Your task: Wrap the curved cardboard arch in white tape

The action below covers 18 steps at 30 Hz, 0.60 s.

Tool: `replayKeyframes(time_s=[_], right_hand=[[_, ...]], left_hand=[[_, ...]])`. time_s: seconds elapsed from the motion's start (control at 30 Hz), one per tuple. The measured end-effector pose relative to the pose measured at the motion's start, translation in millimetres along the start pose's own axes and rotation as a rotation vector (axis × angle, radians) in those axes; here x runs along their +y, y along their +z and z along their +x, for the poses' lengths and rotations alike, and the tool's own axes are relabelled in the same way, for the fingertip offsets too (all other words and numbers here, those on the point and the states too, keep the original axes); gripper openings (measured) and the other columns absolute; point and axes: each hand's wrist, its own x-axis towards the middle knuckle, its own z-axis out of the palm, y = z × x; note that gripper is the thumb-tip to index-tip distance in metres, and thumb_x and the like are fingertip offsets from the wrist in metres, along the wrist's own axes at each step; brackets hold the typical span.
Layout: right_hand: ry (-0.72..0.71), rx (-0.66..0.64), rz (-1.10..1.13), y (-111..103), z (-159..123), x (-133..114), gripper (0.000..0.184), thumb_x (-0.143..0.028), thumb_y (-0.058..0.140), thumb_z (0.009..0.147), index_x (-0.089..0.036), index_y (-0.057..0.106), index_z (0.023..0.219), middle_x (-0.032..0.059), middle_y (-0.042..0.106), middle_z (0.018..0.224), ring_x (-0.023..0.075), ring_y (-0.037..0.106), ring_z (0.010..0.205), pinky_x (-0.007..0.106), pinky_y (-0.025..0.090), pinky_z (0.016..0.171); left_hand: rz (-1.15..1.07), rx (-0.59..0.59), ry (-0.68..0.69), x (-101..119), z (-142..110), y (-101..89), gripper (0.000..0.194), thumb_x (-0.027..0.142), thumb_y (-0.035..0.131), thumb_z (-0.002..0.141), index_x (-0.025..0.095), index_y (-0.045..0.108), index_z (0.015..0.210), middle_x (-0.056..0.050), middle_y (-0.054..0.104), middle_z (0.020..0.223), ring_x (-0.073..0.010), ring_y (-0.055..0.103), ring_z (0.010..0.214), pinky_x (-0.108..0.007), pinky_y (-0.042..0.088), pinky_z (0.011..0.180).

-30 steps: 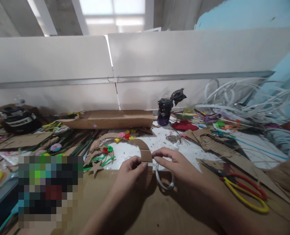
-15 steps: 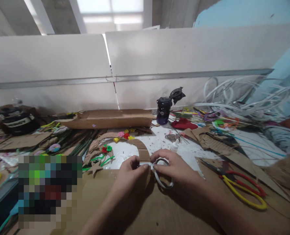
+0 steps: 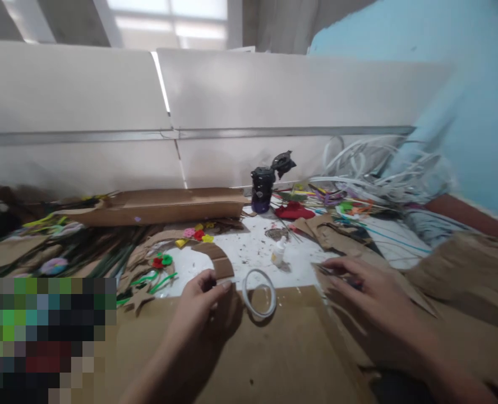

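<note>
My left hand (image 3: 207, 297) pinches the near end of a curved cardboard strip (image 3: 222, 264) between thumb and fingers. The strip forms part of a wreath-like ring decorated with pink, red and yellow flowers (image 3: 198, 234). Just right of that hand, a thin white ring (image 3: 273, 303), perhaps a roll of narrow tape, stands on the cardboard sheet (image 3: 274, 353). Further right, my right hand (image 3: 360, 286) closes around the dark blades of the scissors (image 3: 327, 270); their handles are hidden beneath the hand and forearm. A small white glue bottle (image 3: 278, 253) stands between the hands, further back.
A long cardboard trough (image 3: 160, 207) lies along the back beside a dark lidded jar (image 3: 262, 189). Red cloth (image 3: 295, 211) and loose white strips (image 3: 367, 163) are at the back right. A cardboard star (image 3: 138, 297) lies left; crumpled brown paper (image 3: 463, 269) lies right.
My right hand has let go of the white ring and moved right onto the scissors. My left hand still holds the cardboard strip. The view has turned rightward.
</note>
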Motion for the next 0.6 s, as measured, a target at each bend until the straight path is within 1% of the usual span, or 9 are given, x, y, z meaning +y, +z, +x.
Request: replayKeyframes(time_s=[0.07, 0.1, 0.13, 0.2, 0.27, 0.33, 0.43, 0.53, 0.6], right_hand=[[0.059, 0.013, -0.124, -17.6, -14.2, 30.4, 0.033, -0.043, 0.053, 0.094, -0.025, 0.074, 0.111, 0.0125, 0.075, 0.117, 0.0347, 0.069, 0.109, 0.045, 0.052, 0.091], [0.081, 0.009, -0.173, -24.3, -20.7, 43.0, 0.033, -0.043, 0.053, 0.093, -0.024, 0.075, 0.109, 0.0129, 0.075, 0.115, 0.0351, 0.069, 0.108, 0.046, 0.053, 0.091], [0.102, -0.018, -0.211, -29.4, -26.5, 53.2, 0.035, -0.042, 0.051, 0.093, -0.024, 0.075, 0.111, 0.0128, 0.075, 0.116, 0.0347, 0.069, 0.109, 0.046, 0.052, 0.092], [0.14, -0.093, -0.255, -33.9, -35.2, 65.7, 0.04, -0.04, 0.05, 0.091, -0.022, 0.074, 0.118, 0.0136, 0.074, 0.117, 0.0336, 0.069, 0.109, 0.046, 0.053, 0.093], [0.147, -0.167, -0.273, -32.2, -39.5, 68.3, 0.044, -0.034, 0.051, 0.089, -0.019, 0.071, 0.125, 0.0152, 0.072, 0.121, 0.0327, 0.068, 0.11, 0.045, 0.052, 0.094], [0.135, -0.187, -0.295, -27.1, -40.2, 64.8, 0.047, -0.025, 0.051, 0.085, -0.017, 0.069, 0.128, 0.016, 0.072, 0.123, 0.0321, 0.067, 0.112, 0.043, 0.051, 0.095], [0.137, -0.149, -0.323, -19.6, -38.9, 60.1, 0.049, -0.017, 0.051, 0.08, -0.019, 0.068, 0.125, 0.014, 0.073, 0.122, 0.0313, 0.068, 0.11, 0.041, 0.051, 0.09], [0.145, -0.087, -0.283, -17.3, -39.3, 64.3, 0.052, -0.021, 0.053, 0.075, -0.022, 0.066, 0.126, 0.0118, 0.073, 0.121, 0.0324, 0.07, 0.104, 0.042, 0.053, 0.085], [0.14, -0.024, -0.2, -19.5, -40.7, 69.4, 0.055, -0.025, 0.053, 0.075, -0.023, 0.066, 0.128, 0.0133, 0.072, 0.124, 0.0346, 0.069, 0.108, 0.045, 0.055, 0.089]], left_hand=[[0.056, 0.01, 0.001, 4.4, -3.5, 4.5, 0.032, 0.019, 0.092, 0.063, 0.016, 0.071, 0.087, -0.005, 0.073, 0.073, -0.02, 0.07, 0.063, -0.027, 0.053, 0.059], [0.076, 0.026, 0.008, 6.5, -5.5, 7.4, 0.033, 0.02, 0.092, 0.064, 0.017, 0.071, 0.09, -0.005, 0.074, 0.073, -0.0199, 0.071, 0.063, -0.027, 0.055, 0.06], [0.093, 0.035, 0.009, 8.4, -7.6, 10.6, 0.034, 0.021, 0.091, 0.066, 0.017, 0.071, 0.093, -0.004, 0.074, 0.074, -0.0193, 0.071, 0.062, -0.027, 0.056, 0.06], [0.101, 0.053, -0.004, 10.8, -12.2, 17.0, 0.032, 0.022, 0.089, 0.068, 0.018, 0.07, 0.093, -0.003, 0.073, 0.071, -0.0173, 0.069, 0.056, -0.024, 0.054, 0.052], [0.07, 0.079, 0.002, 11.3, -16.2, 21.8, 0.03, 0.018, 0.087, 0.07, 0.019, 0.069, 0.093, 0.0, 0.071, 0.066, -0.0138, 0.066, 0.05, -0.019, 0.048, 0.046], [0.052, 0.094, -0.006, 10.0, -17.9, 23.4, 0.031, 0.017, 0.087, 0.07, 0.02, 0.067, 0.094, 0.002, 0.068, 0.063, -0.0123, 0.063, 0.045, -0.018, 0.046, 0.043], [0.086, 0.087, -0.014, 6.9, -15.9, 20.4, 0.036, 0.021, 0.089, 0.068, 0.019, 0.067, 0.095, -0.001, 0.071, 0.068, -0.0157, 0.067, 0.05, -0.023, 0.052, 0.047], [0.122, 0.067, -0.002, 4.7, -13.4, 16.5, 0.038, 0.027, 0.09, 0.07, 0.019, 0.068, 0.1, -0.005, 0.074, 0.076, -0.0193, 0.071, 0.06, -0.028, 0.056, 0.054], [0.112, 0.059, -0.036, 4.1, -13.5, 15.6, 0.038, 0.031, 0.09, 0.07, 0.019, 0.069, 0.099, -0.005, 0.073, 0.077, -0.0194, 0.07, 0.06, -0.029, 0.055, 0.055]])
